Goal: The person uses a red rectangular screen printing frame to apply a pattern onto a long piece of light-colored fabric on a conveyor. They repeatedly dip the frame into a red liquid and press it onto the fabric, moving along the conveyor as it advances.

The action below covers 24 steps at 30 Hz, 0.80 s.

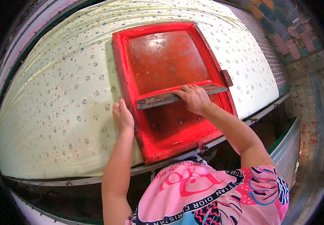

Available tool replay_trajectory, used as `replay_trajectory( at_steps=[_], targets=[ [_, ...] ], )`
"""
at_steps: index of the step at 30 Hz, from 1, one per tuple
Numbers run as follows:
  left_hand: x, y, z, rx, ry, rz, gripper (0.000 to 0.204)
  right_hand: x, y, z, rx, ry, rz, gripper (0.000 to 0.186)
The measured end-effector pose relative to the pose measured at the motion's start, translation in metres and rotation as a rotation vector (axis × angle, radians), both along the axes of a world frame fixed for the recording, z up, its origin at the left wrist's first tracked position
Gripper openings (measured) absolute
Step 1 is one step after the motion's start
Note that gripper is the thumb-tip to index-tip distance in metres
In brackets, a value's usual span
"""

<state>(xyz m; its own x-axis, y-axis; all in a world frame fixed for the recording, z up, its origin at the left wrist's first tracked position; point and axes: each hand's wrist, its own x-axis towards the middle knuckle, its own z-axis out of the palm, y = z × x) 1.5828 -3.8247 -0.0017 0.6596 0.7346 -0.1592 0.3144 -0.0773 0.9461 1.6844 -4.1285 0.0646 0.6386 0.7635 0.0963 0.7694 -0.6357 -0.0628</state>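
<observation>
A red-stained screen printing frame [121, 63] lies on pale yellow fabric [57, 112] covered with small dark and red printed motifs. Across its mesh stands a long squeegee [156, 101], wet red ink along its far side. My right hand [195, 98] grips the squeegee's top edge right of its middle, fingers curled over it. My left hand [123, 115] rests against the frame's left side, fingers stretched out and pointing away from me. The mesh is dark red and glossy beyond the squeegee. Nearer me, a few faint motifs show through it.
The fabric covers a long table with a metal rail [57, 182] along its near edge. A small bracket [202, 145] on the frame's near side meets this rail. A dark tab [226, 78] sticks out on the right. Brick paving [308, 75] runs along the right.
</observation>
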Motion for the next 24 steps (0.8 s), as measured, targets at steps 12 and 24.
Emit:
replay_trajectory(
  at_steps=[12, 24],
  targets=[
    [-0.001, -0.006, 0.016, -0.039, 0.058, 0.145, 0.043, 0.243, 0.092, -0.007, -0.073, 0.015, -0.07, 0.049],
    [0.005, -0.008, 0.022, 0.028, 0.163, 0.24, 0.041, 0.371, 0.132, -0.023, 0.021, -0.147, -0.019, 0.037]
  ],
)
